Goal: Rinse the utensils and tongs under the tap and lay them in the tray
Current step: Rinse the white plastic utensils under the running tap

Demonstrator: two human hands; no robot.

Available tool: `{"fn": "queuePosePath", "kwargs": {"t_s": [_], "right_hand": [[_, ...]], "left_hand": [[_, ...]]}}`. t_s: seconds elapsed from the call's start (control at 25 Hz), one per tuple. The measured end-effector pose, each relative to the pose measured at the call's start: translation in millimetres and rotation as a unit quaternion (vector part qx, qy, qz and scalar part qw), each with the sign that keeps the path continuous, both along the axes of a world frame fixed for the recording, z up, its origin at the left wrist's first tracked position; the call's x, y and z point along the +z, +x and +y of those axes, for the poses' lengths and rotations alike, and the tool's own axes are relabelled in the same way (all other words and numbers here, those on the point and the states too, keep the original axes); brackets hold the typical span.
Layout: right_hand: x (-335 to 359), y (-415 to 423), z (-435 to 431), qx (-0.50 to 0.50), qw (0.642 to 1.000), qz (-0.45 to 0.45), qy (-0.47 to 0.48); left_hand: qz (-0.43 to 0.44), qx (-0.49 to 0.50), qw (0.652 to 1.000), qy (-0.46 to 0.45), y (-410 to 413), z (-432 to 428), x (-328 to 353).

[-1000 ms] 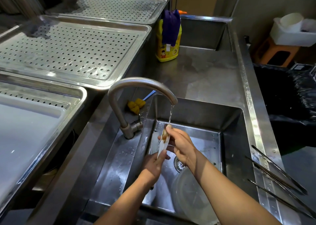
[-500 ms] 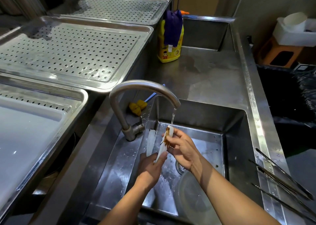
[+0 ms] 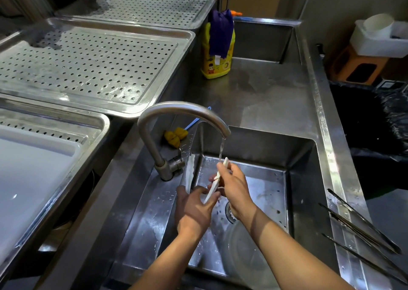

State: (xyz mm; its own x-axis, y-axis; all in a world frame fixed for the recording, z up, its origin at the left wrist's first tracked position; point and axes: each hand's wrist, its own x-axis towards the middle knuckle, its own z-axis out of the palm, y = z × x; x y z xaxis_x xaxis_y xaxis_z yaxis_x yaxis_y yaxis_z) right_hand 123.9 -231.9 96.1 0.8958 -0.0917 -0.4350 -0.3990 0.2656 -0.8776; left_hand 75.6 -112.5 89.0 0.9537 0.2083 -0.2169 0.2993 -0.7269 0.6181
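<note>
Water runs from the curved steel tap [image 3: 183, 111] into the sink [image 3: 304, 175]. Under the stream I hold a white utensil [image 3: 212, 189], tilted with its tip up. My left hand [image 3: 194, 210] grips its lower end and my right hand [image 3: 234, 188] closes around its upper part. A second white utensil [image 3: 189, 172] leans against the sink's left wall, beside my left hand. Metal tongs [image 3: 362, 223] lie on the sink's right rim. A perforated steel tray [image 3: 88, 66] sits to the upper left.
A yellow detergent bottle [image 3: 209, 66] with a purple cloth [image 3: 220, 33] draped over it stands on the counter behind the sink. A yellow brush [image 3: 174, 136] lies behind the tap. Another tray [image 3: 152, 5] sits farther back, a white-lined tray [image 3: 33, 168] at left. A black bin bag [image 3: 375, 122] is on the right.
The brown residue seen on the utensil earlier is no longer visible. My right hand has slid along it, and the second white utensil has come into sight by the sink wall.
</note>
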Motion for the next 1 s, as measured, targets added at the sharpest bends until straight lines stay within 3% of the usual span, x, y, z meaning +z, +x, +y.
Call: {"fn": "queuePosePath", "kwargs": {"t_s": [0.12,0.32,0.48,0.64,0.8,1.0], "right_hand": [[-5.4,-7.0,-7.5,0.053,0.998,-0.003,0.03],[-2.3,2.0,-12.4,0.002,0.999,-0.033,0.02],[-5.5,-11.5,-13.9,0.041,0.99,-0.042,0.125],[-0.4,1.2,-9.4,-0.057,0.986,0.033,0.154],[6.6,-14.9,3.7,-0.006,0.967,0.027,0.253],[8.1,4.5,9.7,-0.055,0.975,0.046,0.211]], "left_hand": [[0.017,-0.007,1.0,0.016,-0.2,5.4,2.9],[-0.02,-0.002,0.999,-0.046,-4.3,-1.0,6.5],[-0.016,0.001,0.995,-0.094,-5.3,0.0,-0.2],[0.007,-0.002,0.982,-0.188,-2.1,-5.5,0.1],[-0.055,0.042,0.986,-0.149,-2.7,-3.6,6.2],[-0.064,0.016,0.985,-0.158,-2.8,-6.2,9.4]]}}
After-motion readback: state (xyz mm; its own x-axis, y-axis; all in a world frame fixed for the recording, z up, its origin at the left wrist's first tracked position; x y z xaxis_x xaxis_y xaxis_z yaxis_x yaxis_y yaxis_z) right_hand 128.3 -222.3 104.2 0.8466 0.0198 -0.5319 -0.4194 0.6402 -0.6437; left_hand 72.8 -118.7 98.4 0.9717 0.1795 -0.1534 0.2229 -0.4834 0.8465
